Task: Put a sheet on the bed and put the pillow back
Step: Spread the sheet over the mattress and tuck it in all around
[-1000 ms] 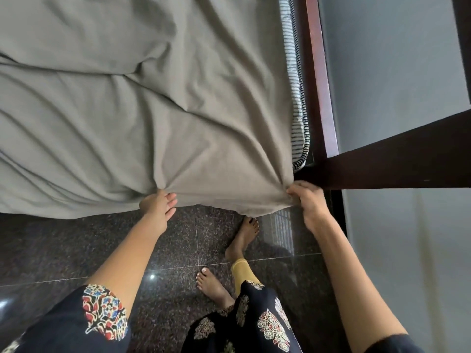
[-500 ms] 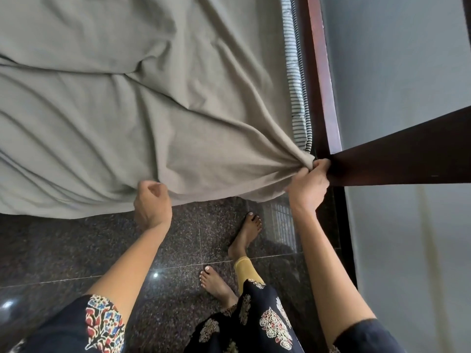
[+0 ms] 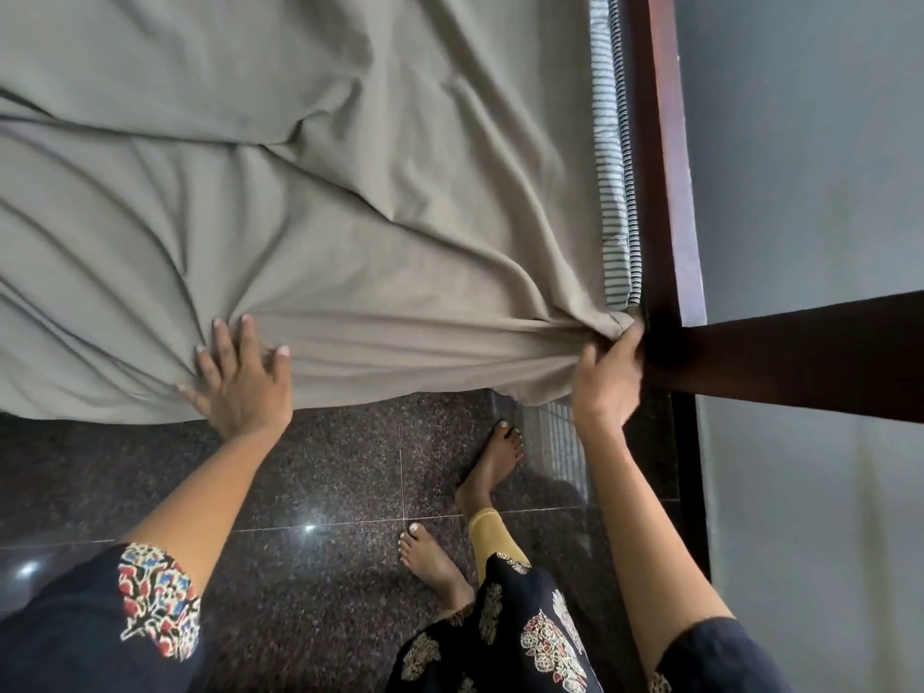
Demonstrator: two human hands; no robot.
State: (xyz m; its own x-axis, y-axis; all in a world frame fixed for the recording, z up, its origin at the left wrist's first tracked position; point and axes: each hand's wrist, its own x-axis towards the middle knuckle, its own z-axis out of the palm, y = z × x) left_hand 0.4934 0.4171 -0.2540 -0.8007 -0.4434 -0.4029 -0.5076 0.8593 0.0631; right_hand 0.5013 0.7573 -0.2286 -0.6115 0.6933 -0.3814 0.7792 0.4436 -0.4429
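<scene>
Two hands are working one corner, so you are midway through the sheet step, I judge. Your left hand is pressing flat on the grey sheet, fingers spread wide, pinning the cloth just above its hanging hem. Your right hand is pinching the sheet's bunched corner, thumb and fingers closing round the gather, right beside the dark wooden bed frame. The sheet is lying rumpled, its hem hanging over the floor tiles, and the striped mattress is showing bare along the frame side. The pillow is not showing in this view. Next, you are probably needing to draw that gather across the exposed stripes and down at the corner, keeping the left palm planted so the cloth is not sliding, then smoothing the folds.
</scene>
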